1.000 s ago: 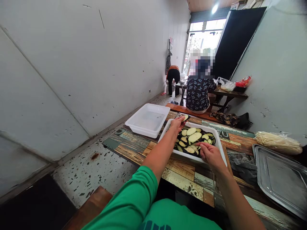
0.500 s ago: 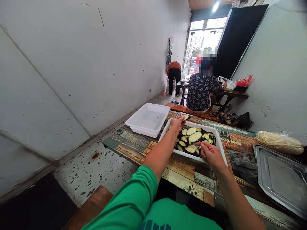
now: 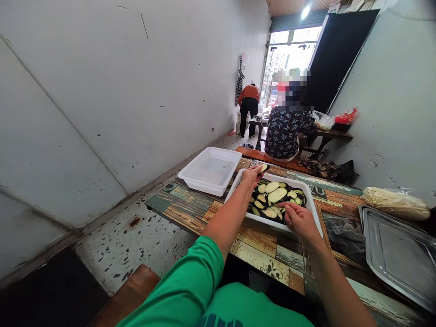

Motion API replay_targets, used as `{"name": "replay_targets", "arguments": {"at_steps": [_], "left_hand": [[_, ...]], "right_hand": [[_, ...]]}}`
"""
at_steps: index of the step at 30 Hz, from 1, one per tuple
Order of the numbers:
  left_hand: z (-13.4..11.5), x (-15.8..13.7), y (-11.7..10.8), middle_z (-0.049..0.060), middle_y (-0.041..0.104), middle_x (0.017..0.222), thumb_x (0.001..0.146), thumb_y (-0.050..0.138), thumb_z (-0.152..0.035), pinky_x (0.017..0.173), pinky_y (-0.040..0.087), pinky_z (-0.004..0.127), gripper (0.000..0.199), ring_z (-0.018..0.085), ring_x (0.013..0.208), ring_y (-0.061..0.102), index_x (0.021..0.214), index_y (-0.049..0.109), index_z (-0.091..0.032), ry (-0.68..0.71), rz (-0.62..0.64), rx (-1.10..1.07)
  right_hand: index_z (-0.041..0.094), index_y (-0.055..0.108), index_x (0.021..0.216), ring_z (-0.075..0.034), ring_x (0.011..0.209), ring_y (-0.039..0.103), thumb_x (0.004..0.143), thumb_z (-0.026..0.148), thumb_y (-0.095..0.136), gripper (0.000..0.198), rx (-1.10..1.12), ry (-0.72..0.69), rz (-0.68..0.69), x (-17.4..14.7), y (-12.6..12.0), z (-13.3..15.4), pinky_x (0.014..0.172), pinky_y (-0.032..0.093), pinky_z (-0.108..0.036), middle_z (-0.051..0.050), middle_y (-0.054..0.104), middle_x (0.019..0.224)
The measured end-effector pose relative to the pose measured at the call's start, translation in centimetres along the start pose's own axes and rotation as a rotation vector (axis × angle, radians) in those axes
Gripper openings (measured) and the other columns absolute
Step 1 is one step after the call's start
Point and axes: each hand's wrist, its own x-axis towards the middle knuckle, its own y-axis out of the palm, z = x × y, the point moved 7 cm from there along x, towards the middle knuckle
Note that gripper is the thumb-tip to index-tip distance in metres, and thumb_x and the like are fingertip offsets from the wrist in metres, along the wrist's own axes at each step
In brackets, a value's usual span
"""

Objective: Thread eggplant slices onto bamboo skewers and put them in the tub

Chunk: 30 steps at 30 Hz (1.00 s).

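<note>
My left hand (image 3: 251, 176) is closed on an eggplant slice (image 3: 263, 168), held above the far left side of a white tub (image 3: 314, 213). Several oval eggplant slices (image 3: 277, 195), pale with dark skin, fill the tub. My right hand (image 3: 299, 219) hangs over the tub's near right side, its thumb and fingers pinched around a thin wooden skewer (image 3: 282, 204). Much of the skewer is too fine to follow between the hands.
An empty-looking white tub (image 3: 211, 169) stands left. On the right are a grey cloth (image 3: 345, 238), metal trays (image 3: 400, 250) and a bag of bamboo skewers (image 3: 397, 203). Beyond the patterned table (image 3: 190, 204), a person (image 3: 283, 134) sits on a bench; another person (image 3: 249, 106) bends over.
My hands stay almost in place over the tub, the eggplant slice still in the left. The bent person in the background has shifted slightly.
</note>
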Motion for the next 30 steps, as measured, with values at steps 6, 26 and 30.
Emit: {"name": "replay_targets", "arguments": {"at_steps": [6,26,30], "left_hand": [[-0.13,-0.21,0.13,0.001,0.065,0.065,0.068,0.082,-0.005,0.053,0.05,0.019,0.027,0.01,0.055,0.063,0.087,0.064,-0.011,0.015,0.008,-0.006],[-0.05,-0.57,0.38,0.002,0.066,0.065,0.063,0.082,-0.002,0.062,0.056,0.025,0.023,0.009,0.054,0.061,0.074,0.064,-0.01,0.099,0.009,0.071],[0.16,-0.73,0.58,0.003,0.067,0.066,0.065,0.08,-0.001,0.065,0.055,0.027,0.02,0.01,0.056,0.062,0.07,0.063,-0.01,0.11,0.034,0.078]], "right_hand": [[0.011,0.069,0.094,-0.006,0.037,0.024,0.068,0.057,0.068,0.052,0.003,0.009,-0.004,0.08,0.09,0.02,0.04,0.013,-0.023,0.009,0.037,0.043],[0.008,0.067,0.1,-0.005,0.034,0.021,0.064,0.054,0.07,0.059,0.036,0.07,0.003,0.33,0.29,-0.23,0.037,0.011,-0.021,0.01,0.037,0.041],[0.01,0.067,0.098,-0.005,0.034,0.021,0.064,0.054,0.069,0.056,0.044,0.081,0.004,0.42,0.33,-0.32,0.037,0.011,-0.021,0.01,0.037,0.041]]}}
